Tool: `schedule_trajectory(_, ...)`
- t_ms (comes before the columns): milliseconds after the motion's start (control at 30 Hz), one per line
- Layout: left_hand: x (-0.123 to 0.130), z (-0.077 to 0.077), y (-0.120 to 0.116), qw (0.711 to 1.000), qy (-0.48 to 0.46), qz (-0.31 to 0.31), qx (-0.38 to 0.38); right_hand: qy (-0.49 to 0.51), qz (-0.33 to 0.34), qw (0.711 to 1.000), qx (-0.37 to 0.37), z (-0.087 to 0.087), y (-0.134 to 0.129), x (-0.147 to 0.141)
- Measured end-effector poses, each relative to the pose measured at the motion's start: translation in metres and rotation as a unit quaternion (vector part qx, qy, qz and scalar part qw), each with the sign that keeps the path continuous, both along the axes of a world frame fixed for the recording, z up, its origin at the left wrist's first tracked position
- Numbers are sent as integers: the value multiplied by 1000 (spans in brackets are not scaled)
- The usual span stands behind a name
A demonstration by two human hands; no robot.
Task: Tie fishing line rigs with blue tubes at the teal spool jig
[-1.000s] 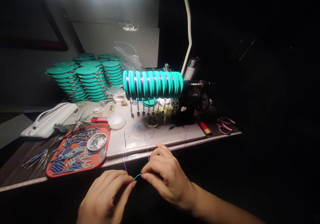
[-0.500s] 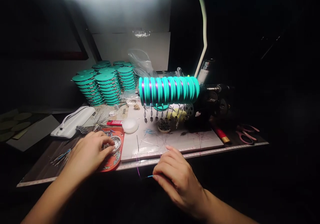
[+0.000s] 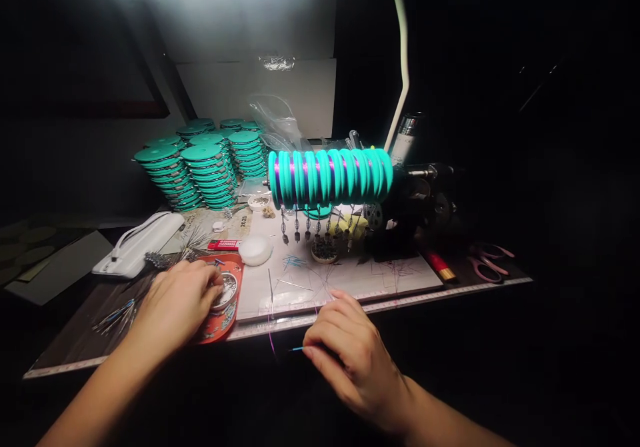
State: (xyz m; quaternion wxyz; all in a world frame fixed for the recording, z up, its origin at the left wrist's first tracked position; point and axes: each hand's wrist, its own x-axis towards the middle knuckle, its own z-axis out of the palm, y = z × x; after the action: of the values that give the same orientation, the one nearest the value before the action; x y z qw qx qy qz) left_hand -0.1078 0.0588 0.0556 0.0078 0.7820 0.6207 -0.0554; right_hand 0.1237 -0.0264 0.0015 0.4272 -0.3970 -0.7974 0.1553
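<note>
My left hand (image 3: 180,297) is over an orange-red tray (image 3: 234,267), thumb and fingertips pinched at a small white dish (image 3: 230,292) of tiny shiny metal pieces. Whatever sits between those fingertips is too small to make out. My right hand (image 3: 347,347), at the table's front edge, grips a thin blue stick (image 3: 297,349) with a dark tip between thumb and curled index finger. A purple line (image 3: 271,342) hangs over the edge just left of that tip. Behind the hands, a row of turquoise spools (image 3: 330,177) wound with purple line is mounted on a shaft, small swivel-like fittings dangling below.
Stacks of turquoise spools (image 3: 207,174) stand at back left. A round white container (image 3: 255,251), a dish of dark pieces (image 3: 324,250) and loose blue bits (image 3: 294,260) lie mid-table. Pink-handled scissors (image 3: 487,267) and a red tube (image 3: 440,267) are at right.
My left thumb and fingers have drawn closer together over the dish. My right hand keeps its grip on the blue stick. The whole view has shifted slightly.
</note>
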Motion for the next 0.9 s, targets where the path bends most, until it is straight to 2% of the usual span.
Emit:
schedule_trajectory(133,-3,-4,-1,1000,-4,0,9,8,-6,1000,-5,-1,-1,-2)
schedule_trajectory(267,-1,-9,1,1000,-7,-28,-7,9,-6,1000,-3,-4,-2,-3)
schedule_trajectory(433,-2,-7,5,999,-3,-50,-14,12,-5,1000,-1,-5,-2,-3)
schedule_trajectory(633,1,-11,6,999,-38,-32,-9,12,-5,1000,-4,-5,-2,-3)
schedule_trajectory(733,4,-7,4,997,-74,-19,9,11,-12,1000,-4,-4,-2,-2)
schedule_trajectory(833,4,3,-8,992,-118,17,44,21,-25,999,0,-1,-3,-1)
schedule_trajectory(900,6,7,-24,981,-182,42,59,36,-40,998,10,0,-5,-1)
